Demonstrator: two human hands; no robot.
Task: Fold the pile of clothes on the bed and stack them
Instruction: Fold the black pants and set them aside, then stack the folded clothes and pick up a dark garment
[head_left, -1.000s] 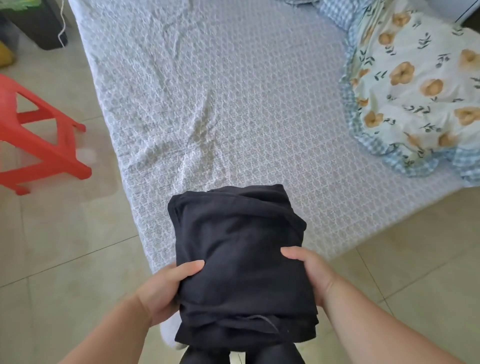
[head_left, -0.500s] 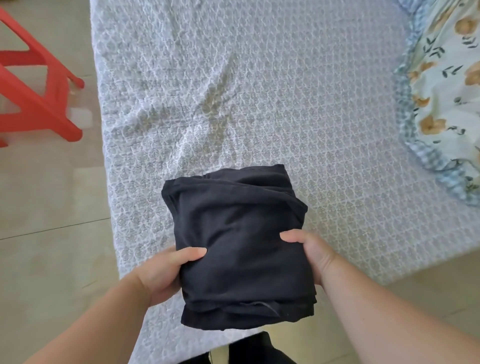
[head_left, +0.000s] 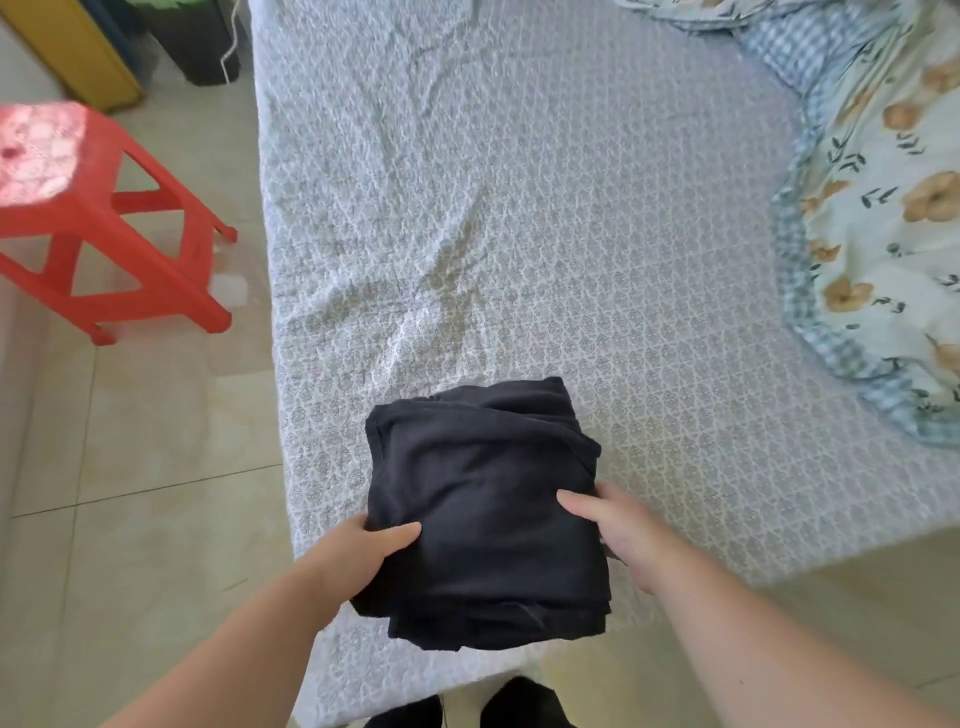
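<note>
A stack of folded black clothes (head_left: 483, 499) sits over the near corner of the bed (head_left: 597, 234), which is covered with a grey-and-white patterned sheet. My left hand (head_left: 358, 556) grips the stack's left edge, thumb lying on top and fingers hidden underneath. My right hand (head_left: 618, 530) grips the right edge the same way, thumb on the top layer. I cannot tell whether the stack rests on the sheet or hangs just above it.
A floral quilt with a blue checked border (head_left: 878, 218) lies bunched along the bed's right side. A red plastic stool (head_left: 88, 218) stands on the tiled floor to the left. A yellow box (head_left: 78, 52) and a dark bin (head_left: 197, 36) stand at the far left.
The black stack, held in both hands, has moved forward from over the floor edge to over the bed's corner. My view has shifted back toward the stool.
</note>
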